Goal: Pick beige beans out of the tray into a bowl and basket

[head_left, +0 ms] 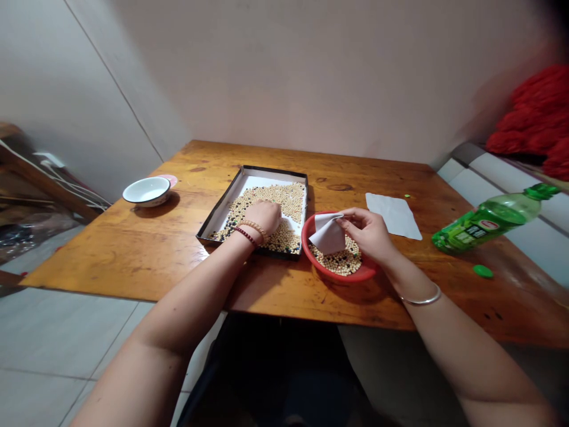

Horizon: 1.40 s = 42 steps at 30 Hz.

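My left hand (264, 218) is down in a shallow black-rimmed tray (208, 232), among pale beans (267, 196) mixed with dark ones. Its fingers are curled and point away from me, so whatever they hold is hidden. Between the thumb and fingers of my right hand (365, 230) is pinched a folded piece of white paper (329, 236). The paper is over a red bowl (317, 270), which stands to the right of the tray. Pale and dark beans (342, 261) lie in the bowl.
A white enamel bowl (146, 191) stands at the table's left. On the right are a flat white sheet (393, 214), a green-labelled bottle (484, 222) and a green cap (483, 271). Red fluffy material (536, 118) is beyond the wooden table (178, 255).
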Motion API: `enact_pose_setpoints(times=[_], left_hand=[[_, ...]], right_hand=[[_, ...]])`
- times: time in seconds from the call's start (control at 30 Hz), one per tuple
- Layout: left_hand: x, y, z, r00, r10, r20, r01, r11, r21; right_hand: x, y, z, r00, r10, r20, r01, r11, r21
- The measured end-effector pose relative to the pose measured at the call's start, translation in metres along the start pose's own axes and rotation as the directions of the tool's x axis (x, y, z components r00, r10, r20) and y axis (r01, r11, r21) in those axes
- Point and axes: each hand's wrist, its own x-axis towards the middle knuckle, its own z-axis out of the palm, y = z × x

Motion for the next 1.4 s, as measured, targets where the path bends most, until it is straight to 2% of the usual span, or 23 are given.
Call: enact_pose_setpoints(times=[0.63, 0.93, 1.23, 1.4], left_hand=[[-0.009, 0.008, -0.011, 0.998, 0.013, 0.067, -0.016, 0.999, 0.042], [-0.009, 0.009, -0.013, 0.996, 0.011, 0.088, -0.013, 1.000, 0.024], [-0.007, 0.010, -0.008, 0.996, 0.035, 0.080, -0.033, 0.999, -0.017], [-0.006, 0.009, -0.005, 0.998, 0.050, 0.027, -0.050, 0.999, -0.022]], right_hand=[[-0.001, -0.005, 0.002, 0.997, 0.072, -0.012, -0.072, 0.997, 0.016], [-0.001, -0.009, 0.001, 0.995, 0.091, 0.032, -0.093, 0.993, 0.077], [-0.001, -0.008, 0.002, 0.995, 0.095, 0.029, -0.097, 0.992, 0.083], [-0.001, -0.009, 0.001, 0.995, 0.094, 0.029, -0.095, 0.993, 0.073]])
